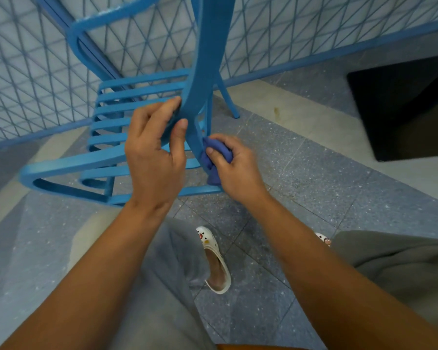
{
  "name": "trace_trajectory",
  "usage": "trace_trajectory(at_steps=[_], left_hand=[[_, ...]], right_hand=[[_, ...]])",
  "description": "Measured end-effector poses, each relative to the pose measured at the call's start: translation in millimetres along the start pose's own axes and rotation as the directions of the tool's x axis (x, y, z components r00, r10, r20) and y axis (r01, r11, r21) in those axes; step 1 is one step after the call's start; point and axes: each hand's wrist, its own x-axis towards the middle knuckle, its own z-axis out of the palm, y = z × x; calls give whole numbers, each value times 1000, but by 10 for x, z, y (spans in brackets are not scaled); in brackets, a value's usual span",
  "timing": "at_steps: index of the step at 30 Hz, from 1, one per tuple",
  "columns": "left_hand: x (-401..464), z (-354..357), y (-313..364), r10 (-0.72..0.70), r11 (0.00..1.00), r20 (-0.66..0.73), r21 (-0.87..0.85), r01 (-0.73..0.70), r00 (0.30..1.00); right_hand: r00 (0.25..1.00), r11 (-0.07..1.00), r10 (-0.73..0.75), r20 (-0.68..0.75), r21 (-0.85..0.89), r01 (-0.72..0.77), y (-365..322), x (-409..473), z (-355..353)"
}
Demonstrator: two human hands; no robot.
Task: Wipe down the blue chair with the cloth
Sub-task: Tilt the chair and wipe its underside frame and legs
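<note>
The blue chair (127, 104) with a slatted seat fills the upper middle of the head view, tilted toward me. A curved blue bar of its frame runs down from the top to between my hands. My left hand (154, 155) grips that bar, fingers curled behind it and thumb on its front edge. My right hand (235, 168) holds a bunched purple-blue cloth (214, 157) and presses it against the bar's lower right side, just above the seat's front edge.
A blue mesh fence (36, 59) stands close behind the chair along the back and left. A black block (405, 104) sits on the floor at the right. My legs in grey trousers and white clogs (214, 258) are below, on speckled grey floor tiles.
</note>
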Motion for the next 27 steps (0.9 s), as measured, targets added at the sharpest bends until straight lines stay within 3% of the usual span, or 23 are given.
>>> trace_trajectory(at_steps=[3,8,13,15,22,27], left_hand=[[-2,-9,-7,8,1000,-7,6,-8,1000],[-20,3,-28,15,1000,-24,13,-14,1000],[-9,-4,-30,8,1000,-28,-6,-8,1000],[-18,-8,-20,4,1000,-23,-13,-4,1000],[44,-31,71,56,996,-29,-61,-58,998],[64,-80,73,104,991,1,-88,-104,995]], right_hand=[[1000,999,31,5,9,-31,-60,-7,3],[983,979,-169,-74,104,176,-498,119,-9],[998,1000,-27,-50,4,28,-178,-87,61],[999,999,4,-34,40,-2,-250,-66,53],[971,974,-129,-201,160,163,-777,-30,-70],[981,987,-132,-139,75,143,-694,-129,-5]])
